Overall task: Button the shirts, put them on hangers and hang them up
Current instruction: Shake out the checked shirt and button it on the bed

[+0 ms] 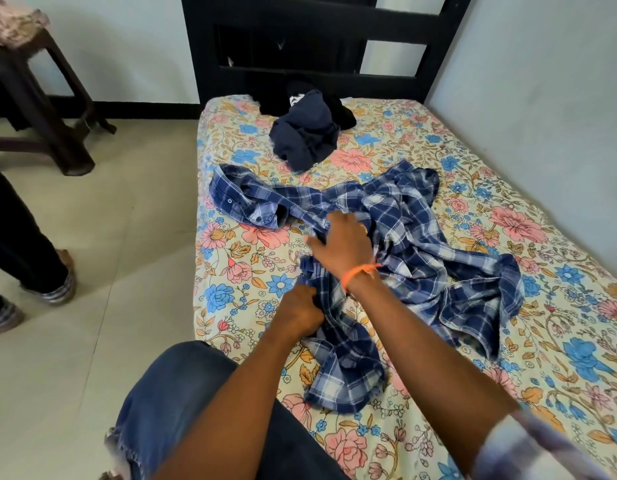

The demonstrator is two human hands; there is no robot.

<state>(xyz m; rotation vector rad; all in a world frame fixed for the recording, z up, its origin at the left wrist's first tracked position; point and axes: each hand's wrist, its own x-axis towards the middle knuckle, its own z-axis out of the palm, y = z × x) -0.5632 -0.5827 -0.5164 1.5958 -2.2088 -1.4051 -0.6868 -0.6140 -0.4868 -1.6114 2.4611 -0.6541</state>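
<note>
While white lettering on the dark clothes pile (308, 129) stays unreadable, plaid shirt (397, 244) lies crumpled mid-bed (507, 341). Left hand (298, 311) grip closed round hem fabric; right hand (341, 242) fingers curled, bunching cloth nr collar.

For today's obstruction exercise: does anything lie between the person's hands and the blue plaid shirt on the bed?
Nothing visible does. Both the left hand and the right hand already grip the plaid shirt directly. The dark clothes pile lies farther up the bed, apart from them.
</note>
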